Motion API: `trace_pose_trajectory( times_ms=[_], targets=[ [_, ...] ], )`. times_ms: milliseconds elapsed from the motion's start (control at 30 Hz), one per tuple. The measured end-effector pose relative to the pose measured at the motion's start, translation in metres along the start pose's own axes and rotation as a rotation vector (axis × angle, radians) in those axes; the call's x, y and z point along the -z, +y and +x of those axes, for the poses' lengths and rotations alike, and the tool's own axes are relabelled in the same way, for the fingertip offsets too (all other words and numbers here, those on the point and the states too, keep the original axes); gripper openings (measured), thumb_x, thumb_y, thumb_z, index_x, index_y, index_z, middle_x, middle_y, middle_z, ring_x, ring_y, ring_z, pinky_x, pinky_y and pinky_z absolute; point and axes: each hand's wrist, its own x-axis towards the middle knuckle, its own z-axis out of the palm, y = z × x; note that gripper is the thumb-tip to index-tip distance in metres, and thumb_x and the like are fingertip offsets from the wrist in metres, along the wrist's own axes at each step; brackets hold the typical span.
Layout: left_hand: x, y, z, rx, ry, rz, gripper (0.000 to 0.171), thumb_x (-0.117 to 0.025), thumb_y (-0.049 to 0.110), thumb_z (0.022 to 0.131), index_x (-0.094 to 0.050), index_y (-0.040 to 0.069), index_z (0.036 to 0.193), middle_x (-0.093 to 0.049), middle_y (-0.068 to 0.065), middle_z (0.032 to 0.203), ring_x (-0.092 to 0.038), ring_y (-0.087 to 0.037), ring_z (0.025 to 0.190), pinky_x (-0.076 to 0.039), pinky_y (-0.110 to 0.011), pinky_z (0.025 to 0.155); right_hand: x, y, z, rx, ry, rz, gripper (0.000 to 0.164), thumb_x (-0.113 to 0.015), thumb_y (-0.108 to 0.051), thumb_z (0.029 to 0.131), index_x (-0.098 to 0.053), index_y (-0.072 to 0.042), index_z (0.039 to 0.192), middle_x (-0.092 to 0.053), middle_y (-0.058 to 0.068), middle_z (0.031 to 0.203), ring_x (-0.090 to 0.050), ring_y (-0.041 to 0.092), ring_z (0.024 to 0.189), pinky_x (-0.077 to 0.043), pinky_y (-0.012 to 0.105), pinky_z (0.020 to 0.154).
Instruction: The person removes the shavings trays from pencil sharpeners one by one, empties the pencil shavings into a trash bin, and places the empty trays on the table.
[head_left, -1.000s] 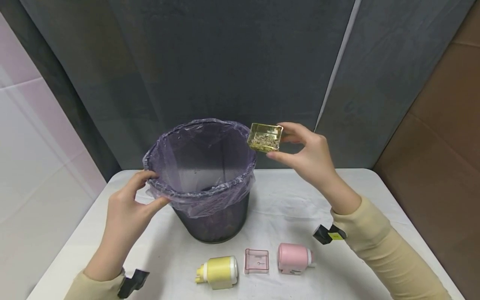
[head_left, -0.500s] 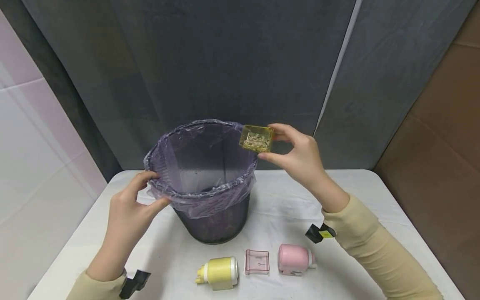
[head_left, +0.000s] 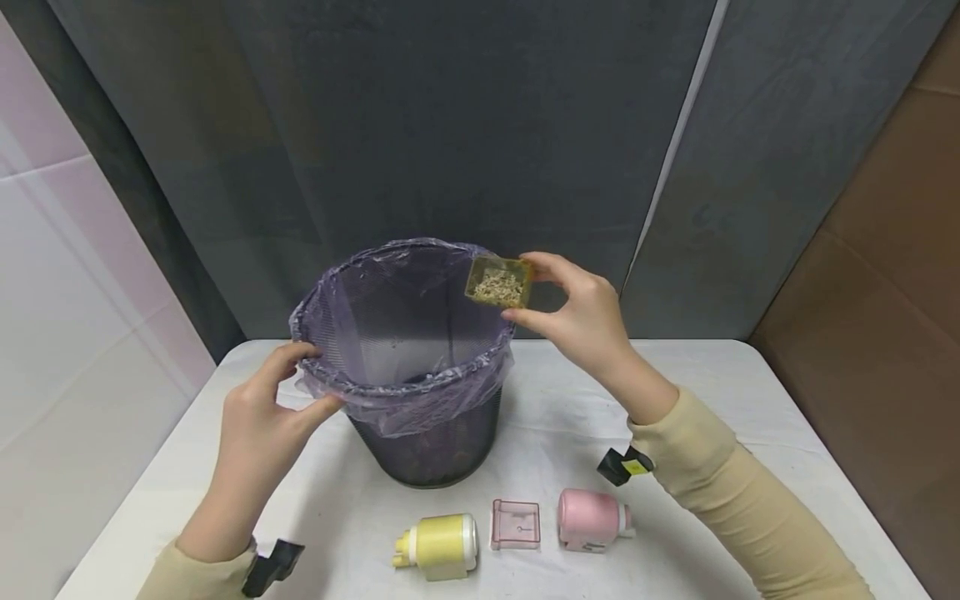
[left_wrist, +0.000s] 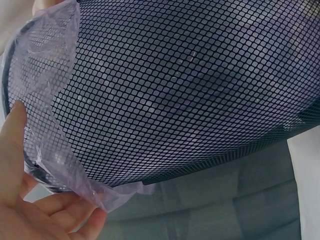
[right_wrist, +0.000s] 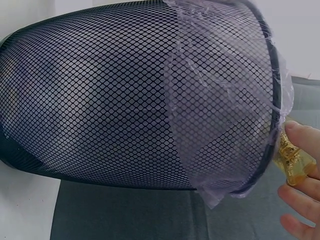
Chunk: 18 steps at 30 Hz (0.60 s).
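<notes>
A black mesh wastebasket (head_left: 442,454) lined with a thin purple plastic bag (head_left: 397,410) stands at the back of the table. My left hand (head_left: 262,425) pinches the lined rim at its left side, thumb outside and fingers over the edge. Between the thumb and fingers of my right hand (head_left: 585,321) is a small clear yellow box (head_left: 498,282). It is tilted, its open side partly facing me, over the basket's right rim. Pale shavings lie inside it. In the right wrist view the yellow box (right_wrist: 295,160) shows just beyond the bag-covered rim.
On the table (head_left: 630,400) in front of the basket lie a yellow pencil sharpener-like body (head_left: 438,546), a clear pink box (head_left: 515,525) and a similar pink body (head_left: 590,520). A dark grey panel (head_left: 465,125) rises behind the table.
My right hand has moved left with the yellow box, from beside the rim to over it, and the box has tipped further. My left hand keeps its hold on the rim.
</notes>
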Motion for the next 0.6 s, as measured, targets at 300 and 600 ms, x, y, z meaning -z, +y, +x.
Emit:
trace_pose_trajectory(
  times_ms=[300,600],
  targets=[
    [0.000,0.001,0.000,0.002,0.006,0.000,0.053,-0.082,0.009,0.059,-0.059,0.010,0.106,-0.062,-0.010,0.108,-0.057,-0.034,0.092,-0.043,-0.047,0.076,-0.006,-0.001,0.001,-0.006,-0.010,-0.001,0.061,-0.081,-0.031,0.062,-0.059,-0.009,0.115,-0.065,0.001,0.098,-0.059,0.011,0.091,-0.046,0.030,0.080],
    [0.000,0.000,0.000,0.006,-0.003,0.004,0.053,-0.082,0.009,0.059,-0.059,0.010,0.107,-0.061,-0.012,0.109,-0.057,-0.035,0.093,-0.043,-0.050,0.078,-0.011,-0.002,0.002,0.010,0.000,-0.036,0.061,-0.081,-0.031,0.062,-0.059,-0.010,0.115,-0.065,0.001,0.099,-0.059,0.011,0.091,-0.046,0.029,0.078]
  ],
)
